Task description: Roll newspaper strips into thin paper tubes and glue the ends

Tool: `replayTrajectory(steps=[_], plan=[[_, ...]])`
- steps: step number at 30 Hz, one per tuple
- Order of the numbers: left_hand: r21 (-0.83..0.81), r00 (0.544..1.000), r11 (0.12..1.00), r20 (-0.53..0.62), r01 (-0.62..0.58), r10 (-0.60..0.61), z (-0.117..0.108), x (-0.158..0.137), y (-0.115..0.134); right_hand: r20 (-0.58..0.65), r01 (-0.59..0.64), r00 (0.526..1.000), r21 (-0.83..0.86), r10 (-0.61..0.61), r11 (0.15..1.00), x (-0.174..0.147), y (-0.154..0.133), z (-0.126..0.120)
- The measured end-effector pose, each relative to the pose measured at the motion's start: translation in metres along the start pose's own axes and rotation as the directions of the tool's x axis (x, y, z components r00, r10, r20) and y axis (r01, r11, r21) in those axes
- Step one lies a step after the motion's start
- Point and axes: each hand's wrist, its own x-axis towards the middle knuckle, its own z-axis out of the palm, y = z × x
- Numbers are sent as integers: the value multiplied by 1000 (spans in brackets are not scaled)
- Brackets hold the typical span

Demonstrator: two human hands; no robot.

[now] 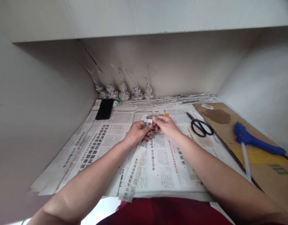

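Observation:
A long newspaper strip (133,173) slants from between my hands down to the table's front edge. My left hand (142,130) is closed on its upper end, thumb on top. Against that same end, my right hand (166,126) is pinched, fingertips close to the left thumb. The pinched end looks folded or rolled, though fingers partly cover it. Just behind the fingers lies a greyish rounded object (155,117), mostly hidden, with a small orange piece (166,115) beside it.
Newspaper sheets (97,147) cover the table. Black scissors (200,125) lie right, near a blue glue gun (256,140) on cardboard (224,132). A black phone (105,109) lies left. Woven paper gourds (123,92) and thin paper sticks (172,101) line the back, beneath an overhanging panel (153,18).

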Motion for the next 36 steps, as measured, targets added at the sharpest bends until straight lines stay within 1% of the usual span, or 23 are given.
replayTrajectory(steps=[3, 6, 9, 16, 19, 22, 25, 27, 30, 33, 36], plan=[[15, 1000, 1000, 8, -5, 5, -1, 2, -2, 75, -23, 997, -61, 28, 998, 0, -4, -5], [44, 999, 999, 20, -33, 32, -1, 2, -3, 102, 9, 995, -80, -1, 997, -1, -6, -6], [68, 999, 997, 2, -37, 37, -1, 2, -2, 85, 18, 996, -66, -13, 998, -2, -5, -4], [67, 999, 997, -7, -36, 36, 1, 1, -1, 57, -83, 995, -30, 84, 996, -2, -5, -3], [68, 999, 997, -12, -32, 33, 0, 2, -3, 54, -96, 994, -31, 97, 995, -3, -7, -3], [81, 998, 995, -16, -64, 65, 0, 2, -5, 44, -105, 993, -33, 107, 994, -4, -9, -3], [89, 995, 991, -2, -104, 105, 0, 2, -5, 25, -92, 995, -22, 92, 996, -5, -10, -1], [96, 994, 990, 9, -108, 108, 0, 2, -4, 16, -69, 997, 3, 69, 998, -5, -9, 1], [110, 997, 991, 15, -81, 80, 1, 1, -3, -1, -42, 999, 33, 42, 999, -3, -5, 3], [101, 998, 994, 25, -52, 50, 1, 0, -2, -19, -19, 1000, 28, 19, 999, -1, 0, 3], [96, 998, 994, 38, -53, 50, 1, -1, -3, -39, -20, 999, 25, 21, 999, 0, 3, 3]])
